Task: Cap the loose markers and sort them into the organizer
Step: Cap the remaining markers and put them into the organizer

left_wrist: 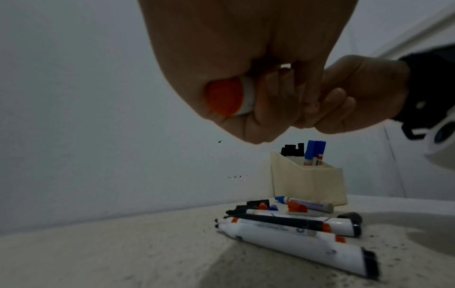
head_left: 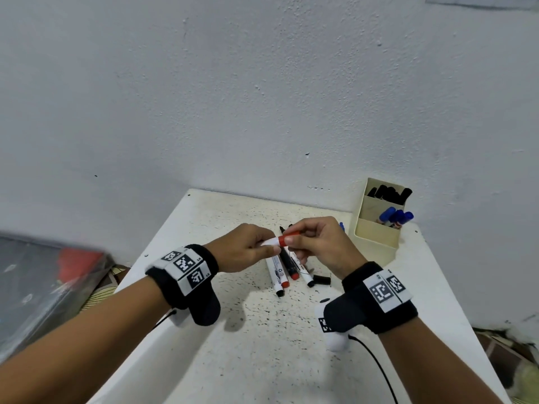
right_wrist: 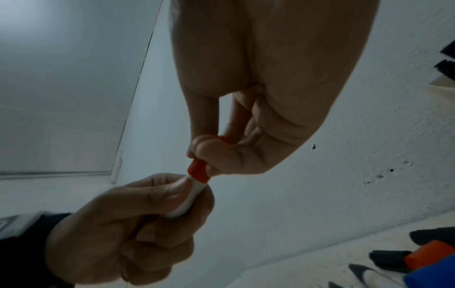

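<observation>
Above the table my left hand (head_left: 248, 247) grips the white barrel of a red marker (head_left: 272, 242), whose red end cap (left_wrist: 224, 97) shows in the left wrist view. My right hand (head_left: 315, 243) pinches the red cap (head_left: 289, 238) that sits on the marker's tip; cap (right_wrist: 198, 171) and barrel (right_wrist: 189, 196) meet between both hands. Several loose markers (head_left: 287, 269) lie on the table (head_left: 262, 330) under the hands, some uncapped. The cream organizer (head_left: 376, 228) stands at the back right, holding black markers (head_left: 390, 193) in its rear slot and blue markers (head_left: 395, 217) in the middle one.
Loose caps lie among the pile: a black cap (head_left: 322, 279), a red cap (left_wrist: 298, 207) and a blue cap (left_wrist: 273, 208). A blue marker (left_wrist: 302, 202) rests near the organizer. A cable (head_left: 376, 368) runs off the table's front right. Clutter sits left of the table (head_left: 52, 275).
</observation>
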